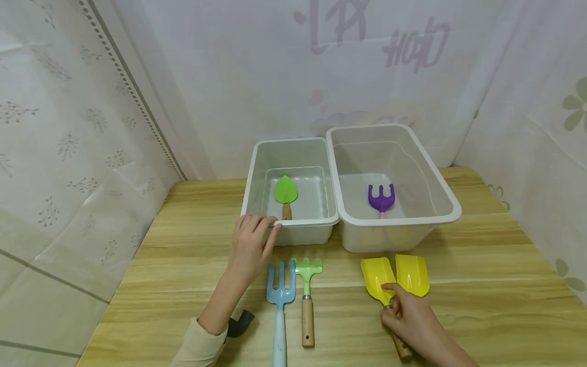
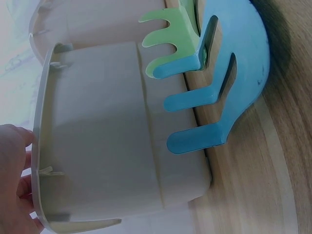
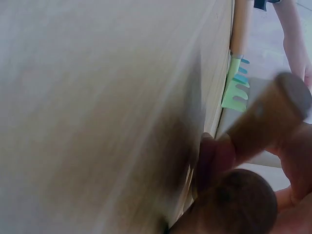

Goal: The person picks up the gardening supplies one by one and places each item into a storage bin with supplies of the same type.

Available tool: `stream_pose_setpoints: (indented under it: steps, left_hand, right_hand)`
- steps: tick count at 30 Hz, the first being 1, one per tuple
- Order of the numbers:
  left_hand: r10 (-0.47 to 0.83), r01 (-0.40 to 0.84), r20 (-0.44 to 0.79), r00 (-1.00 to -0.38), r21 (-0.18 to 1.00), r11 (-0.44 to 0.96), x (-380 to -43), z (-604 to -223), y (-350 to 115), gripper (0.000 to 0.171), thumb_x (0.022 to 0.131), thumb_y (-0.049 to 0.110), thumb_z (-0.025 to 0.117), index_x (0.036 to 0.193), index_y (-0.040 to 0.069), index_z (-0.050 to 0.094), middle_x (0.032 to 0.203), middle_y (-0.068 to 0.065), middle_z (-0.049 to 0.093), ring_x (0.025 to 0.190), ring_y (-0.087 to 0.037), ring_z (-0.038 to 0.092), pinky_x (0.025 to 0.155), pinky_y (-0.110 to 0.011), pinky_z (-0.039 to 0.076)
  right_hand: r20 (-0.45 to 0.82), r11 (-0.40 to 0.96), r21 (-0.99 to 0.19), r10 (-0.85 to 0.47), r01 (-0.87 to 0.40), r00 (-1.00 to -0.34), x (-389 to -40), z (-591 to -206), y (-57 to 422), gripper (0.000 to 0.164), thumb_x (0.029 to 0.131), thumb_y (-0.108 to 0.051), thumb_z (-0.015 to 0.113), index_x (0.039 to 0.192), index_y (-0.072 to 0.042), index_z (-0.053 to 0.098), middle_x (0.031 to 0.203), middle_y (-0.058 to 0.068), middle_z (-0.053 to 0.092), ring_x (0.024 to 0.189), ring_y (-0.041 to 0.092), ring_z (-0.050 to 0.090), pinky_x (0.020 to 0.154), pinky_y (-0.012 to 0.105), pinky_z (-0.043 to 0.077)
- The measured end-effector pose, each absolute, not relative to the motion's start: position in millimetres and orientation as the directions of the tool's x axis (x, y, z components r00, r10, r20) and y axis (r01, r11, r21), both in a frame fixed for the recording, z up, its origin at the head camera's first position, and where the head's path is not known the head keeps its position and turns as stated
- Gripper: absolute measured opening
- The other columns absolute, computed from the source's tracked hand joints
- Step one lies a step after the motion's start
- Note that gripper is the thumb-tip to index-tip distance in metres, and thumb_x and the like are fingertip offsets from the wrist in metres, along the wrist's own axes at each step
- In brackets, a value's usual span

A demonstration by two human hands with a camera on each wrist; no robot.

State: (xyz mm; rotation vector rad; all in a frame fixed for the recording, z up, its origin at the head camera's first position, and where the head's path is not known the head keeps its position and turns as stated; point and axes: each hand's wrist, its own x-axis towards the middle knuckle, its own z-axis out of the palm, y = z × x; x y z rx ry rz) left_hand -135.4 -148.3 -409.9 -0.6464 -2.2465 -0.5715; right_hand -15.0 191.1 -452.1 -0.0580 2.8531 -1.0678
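Wood-grain surface [image 1: 183,255]; clock read from its middle. Big bin [image 1: 390,237] at 1 o'clock, small bin [image 1: 307,234] at 11, both pale smooth plastic, rounded corners, lipped rims. Looks partway: one tool in each bin, four outside. Right hand [image 1: 410,311], 4 o'clock: fingers closed around a yellow shovel [image 1: 377,272] near its neck. Left hand [image 1: 251,239], 10 o'clock: fingers bent over small bin's near rim. Outside: blue fork [image 1: 279,298], 7 o'clock, flat-ended tines, paler handle; held shovel, glossy scooped blade, wooden handle; second shovel [image 1: 412,275] just beside it, 3 o'clock, can't tell if also gripped; rake [image 1: 308,316], 6 o'clock, green head, wooden handle with hole. Inside: green trowel [image 1: 286,190], leaf-shaped, wooden handle, small bin; purple fork [image 1: 381,200], stubby prongs, pink neck, big bin.
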Motion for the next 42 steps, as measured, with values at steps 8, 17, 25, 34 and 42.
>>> stream_pose_setpoints:
  steps: [8, 17, 25, 34, 42]
  left_hand:
    - [0.286, 0.622, 0.759, -0.585, 0.193, 0.759, -137.0, -410.6, -148.6, 0.015, 0.098, 0.014, 0.074, 0.104, 0.0, 0.075, 0.094, -0.013, 0.072, 0.091, -0.033, 0.065, 0.095, -0.05, 0.051]
    - [0.286, 0.614, 0.753, -0.592, 0.192, 0.766, -136.4, -410.4, -148.9, 0.015, 0.097, 0.013, 0.075, 0.104, 0.0, 0.075, 0.094, -0.013, 0.073, 0.091, -0.033, 0.065, 0.095, -0.051, 0.051]
    - [0.285, 0.612, 0.751, -0.595, 0.195, 0.767, -136.6, -409.7, -148.8, 0.015, 0.096, 0.013, 0.076, 0.105, 0.0, 0.075, 0.094, -0.013, 0.073, 0.09, -0.033, 0.065, 0.095, -0.051, 0.052]
    - [0.279, 0.615, 0.748, -0.603, 0.212, 0.759, -136.3, -409.5, -148.9, 0.015, 0.095, 0.012, 0.076, 0.105, 0.0, 0.075, 0.095, -0.012, 0.073, 0.091, -0.033, 0.065, 0.096, -0.051, 0.05]
    - [0.275, 0.615, 0.735, -0.62, 0.238, 0.752, -136.0, -408.1, -149.4, 0.014, 0.095, 0.012, 0.077, 0.105, 0.001, 0.075, 0.095, -0.012, 0.073, 0.092, -0.033, 0.064, 0.097, -0.051, 0.05]
  right_hand:
    - [-0.079, 0.742, -0.67, -0.052, 0.015, -0.995, -14.8, -448.6, 192.0, 0.049, 0.084, -0.003, 0.078, 0.132, 0.003, 0.067, 0.081, -0.005, 0.058, 0.052, 0.0, 0.039, 0.057, 0.02, 0.043]
    - [-0.11, 0.751, -0.659, -0.037, 0.045, -0.993, -13.9, -447.9, 192.5, 0.033, 0.084, -0.007, 0.078, 0.117, -0.004, 0.078, 0.083, -0.005, 0.063, 0.052, 0.001, 0.031, 0.05, 0.021, 0.034]
    - [-0.126, 0.716, -0.694, -0.012, 0.079, -0.992, -12.1, -446.2, 192.1, 0.031, 0.085, -0.005, 0.08, 0.116, -0.005, 0.08, 0.084, -0.004, 0.065, 0.052, 0.001, 0.035, 0.049, 0.02, 0.035]
    - [-0.109, 0.663, -0.745, -0.005, 0.078, -0.994, -10.6, -446.0, 193.0, 0.03, 0.086, -0.005, 0.082, 0.116, -0.005, 0.08, 0.086, -0.001, 0.067, 0.051, 0.001, 0.038, 0.047, 0.019, 0.036]
    - [-0.08, 0.659, -0.75, 0.004, 0.063, -0.997, -8.7, -444.7, 193.7, 0.03, 0.084, -0.004, 0.083, 0.114, -0.008, 0.081, 0.084, -0.002, 0.067, 0.049, 0.0, 0.039, 0.045, 0.019, 0.036]
